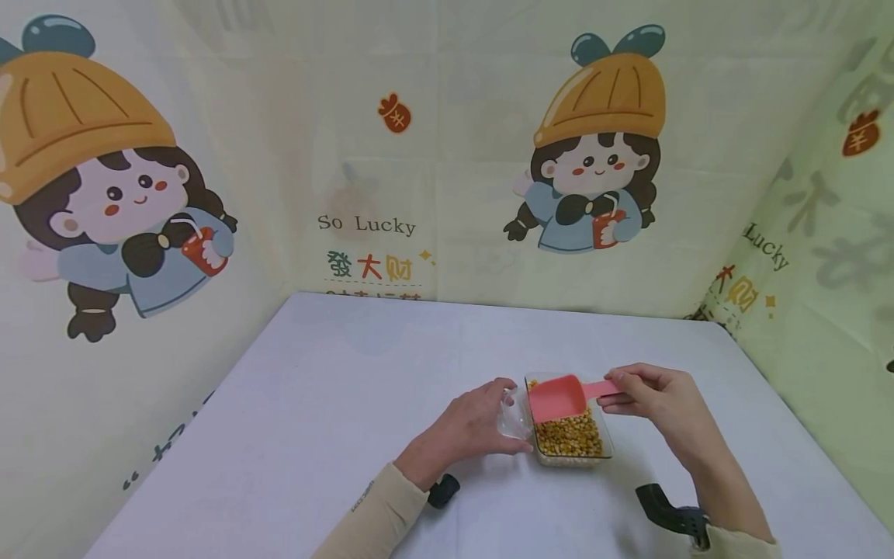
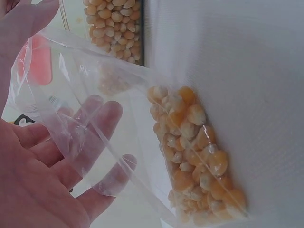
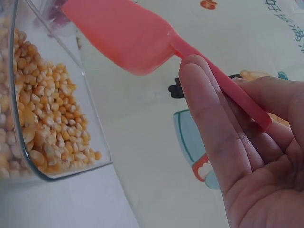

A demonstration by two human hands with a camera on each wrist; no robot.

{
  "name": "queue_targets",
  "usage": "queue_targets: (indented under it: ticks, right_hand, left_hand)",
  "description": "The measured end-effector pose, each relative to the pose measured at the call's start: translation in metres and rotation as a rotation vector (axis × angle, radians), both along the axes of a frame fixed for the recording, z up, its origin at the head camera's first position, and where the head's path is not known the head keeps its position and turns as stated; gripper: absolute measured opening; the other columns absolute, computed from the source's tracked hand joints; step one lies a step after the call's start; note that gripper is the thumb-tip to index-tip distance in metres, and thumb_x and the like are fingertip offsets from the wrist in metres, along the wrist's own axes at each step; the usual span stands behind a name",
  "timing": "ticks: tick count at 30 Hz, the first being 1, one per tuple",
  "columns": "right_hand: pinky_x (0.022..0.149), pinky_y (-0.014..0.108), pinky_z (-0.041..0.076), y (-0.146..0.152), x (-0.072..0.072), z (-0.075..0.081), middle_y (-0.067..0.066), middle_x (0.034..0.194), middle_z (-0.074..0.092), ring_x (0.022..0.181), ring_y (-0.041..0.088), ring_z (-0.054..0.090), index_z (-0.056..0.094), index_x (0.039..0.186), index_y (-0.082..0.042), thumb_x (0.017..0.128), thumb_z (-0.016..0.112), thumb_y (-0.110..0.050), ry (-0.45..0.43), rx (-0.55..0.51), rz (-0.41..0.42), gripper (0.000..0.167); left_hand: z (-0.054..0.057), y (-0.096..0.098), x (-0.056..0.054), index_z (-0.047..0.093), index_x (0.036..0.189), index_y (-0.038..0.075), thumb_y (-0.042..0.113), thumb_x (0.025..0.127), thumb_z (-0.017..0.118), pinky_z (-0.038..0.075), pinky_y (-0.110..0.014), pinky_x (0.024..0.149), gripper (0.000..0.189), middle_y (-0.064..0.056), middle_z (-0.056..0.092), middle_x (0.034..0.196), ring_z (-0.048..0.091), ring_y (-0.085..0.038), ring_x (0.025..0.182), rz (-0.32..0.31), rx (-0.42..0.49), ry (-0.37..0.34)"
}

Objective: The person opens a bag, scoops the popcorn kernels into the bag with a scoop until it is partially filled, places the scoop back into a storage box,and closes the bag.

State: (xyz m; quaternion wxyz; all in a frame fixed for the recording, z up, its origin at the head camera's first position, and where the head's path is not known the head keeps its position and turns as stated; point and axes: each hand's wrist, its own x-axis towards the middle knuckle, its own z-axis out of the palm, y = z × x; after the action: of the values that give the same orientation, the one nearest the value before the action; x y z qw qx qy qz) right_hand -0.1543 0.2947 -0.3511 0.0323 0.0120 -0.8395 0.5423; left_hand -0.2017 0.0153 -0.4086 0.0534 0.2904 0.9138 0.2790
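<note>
My left hand (image 1: 475, 421) holds a clear plastic bag (image 2: 71, 95), its fingers spread around the bag's upper part. Corn kernels (image 2: 190, 156) fill the bottom of the bag, which stands on the table. My right hand (image 1: 653, 394) pinches the handle of a pink scoop (image 1: 557, 398) between thumb and fingers. The scoop is above a clear rectangular container (image 1: 569, 463), its bowl toward the bag. Loose corn kernels (image 3: 52, 109) lie in the container. From the head view, I cannot tell whether any kernels are in the scoop.
A white-covered table (image 1: 293, 435) extends to the left and behind the container. Printed cloth walls (image 1: 461, 155) with cartoon figures enclose the table at the back and sides. Black wrist mounts (image 1: 660, 508) are on both arms.
</note>
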Motion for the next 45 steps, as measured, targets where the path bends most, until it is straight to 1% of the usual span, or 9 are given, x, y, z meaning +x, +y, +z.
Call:
queue_targets:
  ticks: [6, 11, 18, 25, 32, 37, 45]
  right_hand:
    - [0.076, 0.027, 0.059, 0.007, 0.003, -0.002, 0.003, 0.092, 0.076, 0.083, 0.019, 0.076, 0.058, 0.122, 0.013, 0.1, 0.059, -0.032, 0.016, -0.05, -0.002, 0.05]
    - [0.076, 0.026, 0.059, 0.016, 0.006, -0.002, 0.001, 0.092, 0.076, 0.082, 0.018, 0.076, 0.058, 0.123, 0.012, 0.1, 0.059, -0.033, 0.015, -0.038, -0.02, 0.051]
    - [0.074, 0.027, 0.059, 0.029, 0.01, -0.001, -0.001, 0.09, 0.076, 0.081, 0.019, 0.076, 0.058, 0.121, 0.014, 0.099, 0.061, -0.029, -0.012, -0.063, -0.052, 0.049]
    - [0.073, 0.025, 0.059, 0.038, 0.015, -0.001, -0.002, 0.092, 0.075, 0.081, 0.016, 0.075, 0.055, 0.127, 0.014, 0.101, 0.057, -0.032, -0.048, 0.027, -0.089, 0.053]
    - [0.074, 0.027, 0.059, 0.041, 0.017, -0.002, 0.001, 0.093, 0.076, 0.081, 0.018, 0.076, 0.052, 0.128, 0.016, 0.1, 0.058, -0.032, -0.08, 0.023, -0.085, 0.055]
    - [0.074, 0.027, 0.059, 0.043, 0.017, -0.001, 0.006, 0.094, 0.076, 0.082, 0.019, 0.076, 0.052, 0.129, 0.016, 0.101, 0.057, -0.032, -0.112, 0.056, -0.098, 0.056]
    - [0.071, 0.027, 0.06, 0.042, 0.017, 0.002, 0.012, 0.095, 0.075, 0.078, 0.016, 0.075, 0.053, 0.128, 0.015, 0.102, 0.056, -0.029, -0.114, 0.11, -0.131, 0.052]
  left_hand:
    - [0.0, -0.001, 0.001, 0.045, 0.138, 0.018, 0.053, 0.075, 0.082, 0.053, -0.03, 0.088, 0.082, 0.004, 0.065, 0.12, 0.062, -0.012, 0.105, -0.008, 0.007, 0.001]
    - [-0.001, -0.002, 0.0, 0.045, 0.138, 0.018, 0.054, 0.074, 0.082, 0.053, -0.03, 0.089, 0.082, 0.005, 0.065, 0.12, 0.062, -0.011, 0.106, -0.009, 0.009, 0.004]
    - [-0.002, -0.003, 0.001, 0.045, 0.139, 0.019, 0.055, 0.075, 0.081, 0.052, -0.031, 0.091, 0.082, 0.005, 0.065, 0.121, 0.062, -0.012, 0.109, -0.017, 0.01, 0.016]
    - [-0.001, -0.003, 0.002, 0.045, 0.139, 0.018, 0.055, 0.075, 0.08, 0.052, -0.031, 0.091, 0.082, 0.005, 0.066, 0.121, 0.062, -0.012, 0.109, -0.019, 0.003, 0.033]
    - [-0.002, -0.004, 0.003, 0.045, 0.139, 0.018, 0.055, 0.074, 0.081, 0.052, -0.03, 0.089, 0.083, 0.005, 0.066, 0.119, 0.063, -0.012, 0.107, -0.02, 0.01, 0.049]
    - [-0.003, -0.004, 0.002, 0.046, 0.138, 0.018, 0.055, 0.074, 0.081, 0.052, -0.029, 0.088, 0.082, 0.005, 0.066, 0.118, 0.063, -0.011, 0.106, -0.022, 0.017, 0.054]
    - [-0.003, -0.004, 0.002, 0.046, 0.139, 0.017, 0.055, 0.074, 0.08, 0.052, -0.028, 0.087, 0.083, 0.005, 0.065, 0.117, 0.063, -0.011, 0.104, -0.032, 0.009, 0.073]
